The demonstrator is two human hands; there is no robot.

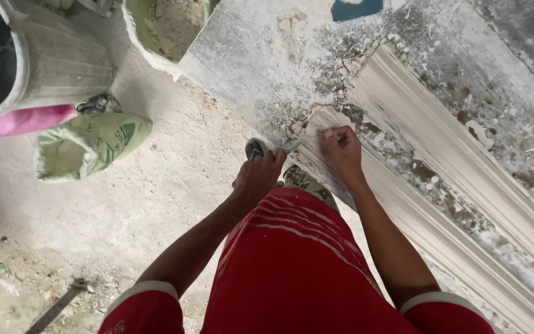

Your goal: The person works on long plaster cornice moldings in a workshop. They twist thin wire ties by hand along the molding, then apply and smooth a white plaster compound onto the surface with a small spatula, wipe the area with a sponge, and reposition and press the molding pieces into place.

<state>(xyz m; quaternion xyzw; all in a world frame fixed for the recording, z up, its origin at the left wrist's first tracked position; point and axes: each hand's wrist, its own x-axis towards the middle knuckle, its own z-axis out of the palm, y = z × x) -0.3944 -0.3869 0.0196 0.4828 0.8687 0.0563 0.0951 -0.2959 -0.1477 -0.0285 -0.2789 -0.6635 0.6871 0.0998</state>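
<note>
Gripping a small blade tool, left hand, right hand on pale ribbed plaster moulding

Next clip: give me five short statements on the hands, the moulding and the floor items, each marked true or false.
1. The left hand grips a scraper-like tool. True.
2. The right hand rests on the floor. False: it touches the end of the white moulding.
3. The moulding lies on a plaster-spattered slab. True.
4. A green sack lies on the slab. False: it lies on the floor.
5. The person wears blue. False: red.
</note>
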